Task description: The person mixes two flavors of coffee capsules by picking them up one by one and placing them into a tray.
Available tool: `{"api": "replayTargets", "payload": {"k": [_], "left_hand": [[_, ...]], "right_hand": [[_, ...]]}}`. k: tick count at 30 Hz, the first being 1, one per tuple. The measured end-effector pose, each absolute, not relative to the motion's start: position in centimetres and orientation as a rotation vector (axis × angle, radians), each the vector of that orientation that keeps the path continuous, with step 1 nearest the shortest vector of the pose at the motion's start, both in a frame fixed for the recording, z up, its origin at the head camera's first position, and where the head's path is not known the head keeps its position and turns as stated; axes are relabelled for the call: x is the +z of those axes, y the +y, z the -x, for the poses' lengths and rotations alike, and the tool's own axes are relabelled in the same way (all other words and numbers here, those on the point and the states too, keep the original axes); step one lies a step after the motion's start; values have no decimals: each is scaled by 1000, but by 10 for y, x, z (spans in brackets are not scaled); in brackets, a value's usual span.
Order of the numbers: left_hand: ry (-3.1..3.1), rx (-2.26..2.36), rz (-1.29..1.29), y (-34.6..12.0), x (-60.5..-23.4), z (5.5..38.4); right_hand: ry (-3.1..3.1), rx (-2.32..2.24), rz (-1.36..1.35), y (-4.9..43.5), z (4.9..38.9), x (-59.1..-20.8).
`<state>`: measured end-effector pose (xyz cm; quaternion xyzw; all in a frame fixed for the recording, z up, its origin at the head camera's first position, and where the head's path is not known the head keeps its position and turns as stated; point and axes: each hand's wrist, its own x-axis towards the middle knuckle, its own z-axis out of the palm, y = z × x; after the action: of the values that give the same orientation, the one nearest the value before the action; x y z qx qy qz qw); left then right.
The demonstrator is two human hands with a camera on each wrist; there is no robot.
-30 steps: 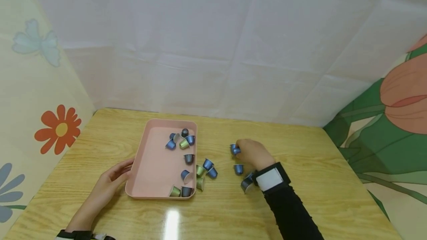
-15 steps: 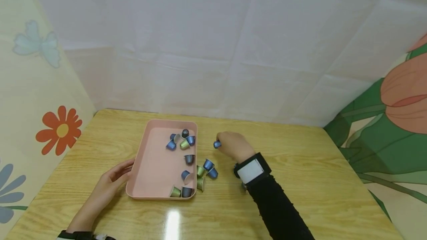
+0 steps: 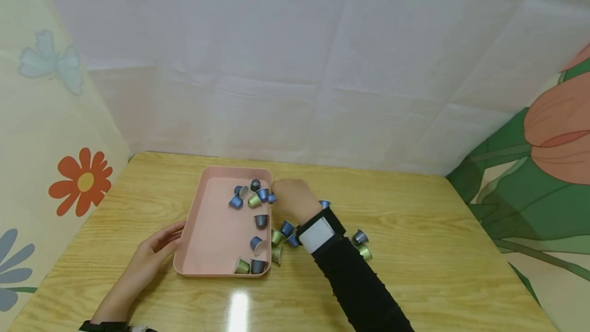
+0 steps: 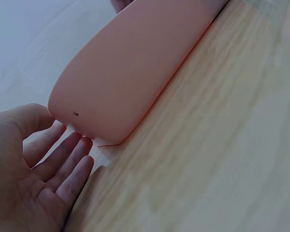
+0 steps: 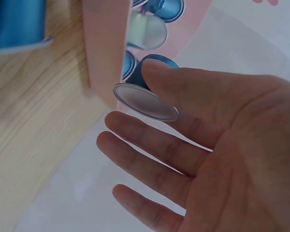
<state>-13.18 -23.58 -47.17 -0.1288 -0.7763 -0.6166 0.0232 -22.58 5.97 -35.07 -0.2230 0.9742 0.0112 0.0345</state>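
My right hand pinches a blue coffee capsule over the right rim of the pink tray. In the right wrist view, thumb and index finger hold that capsule with its pale lid facing outward, while the other fingers are spread. At the tray's left side, my left hand touches the outer wall with its fingertips, as the left wrist view also shows. Inside the tray lie blue, green and dark capsules, mostly along the right side; a dark capsule sits near the middle of that side.
Green capsules and blue capsules lie just right of the tray. Partly behind my right wrist is another blue capsule. Farther right lie a dark capsule and a green capsule. A white sheet backs the wooden table.
My right hand has picked up a blue capsule from the table and carried it left to the tray's right rim. The left hand and the tray have stayed in place.
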Motion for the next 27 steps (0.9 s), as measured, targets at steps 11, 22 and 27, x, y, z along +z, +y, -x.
{"api": "replayTargets", "payload": {"k": [11, 22, 27], "left_hand": [[-2445, -1868, 367, -236, -470, 132], [-2432, -1888, 364, -235, -470, 130], [-2441, -1886, 358, -236, -470, 131]], "right_hand": [[2997, 177, 807, 37, 220, -352], [2995, 256, 905, 28, 213, -358], [2993, 253, 924, 29, 212, -359]]}}
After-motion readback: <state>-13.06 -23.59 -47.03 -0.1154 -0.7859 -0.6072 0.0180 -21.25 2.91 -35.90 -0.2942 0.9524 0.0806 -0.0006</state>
